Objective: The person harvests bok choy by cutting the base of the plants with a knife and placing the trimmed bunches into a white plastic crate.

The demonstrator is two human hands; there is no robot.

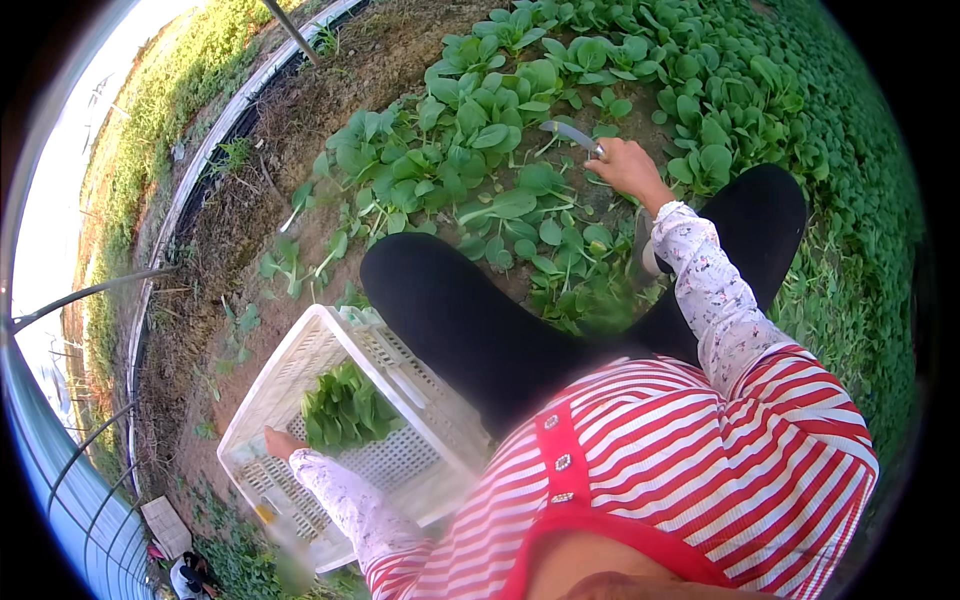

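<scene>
My right hand point(628, 171) grips a small knife with a curved blade point(574, 136). The blade points left over the bed of leafy greens point(480, 112), close to the standing plants. Below it, cut or loose leaves point(517, 206) lie on the soil in front of my knees. My left hand point(283, 443) is over the white plastic crate point(405, 459) at my left side, near its outer wall. Its fingers are partly hidden, so whether it holds the crate is unclear. Inside the crate, a bunch of greens point(346, 409) rests against one side.
Dense greens point(750, 90) spread along the right. Bare soil point(281, 135) and a pale plastic edging point(187, 187) run along the left, with metal frame poles point(90, 298) beyond. Another person point(189, 576) is low at the bottom left, beside a pale box-like object point(166, 525).
</scene>
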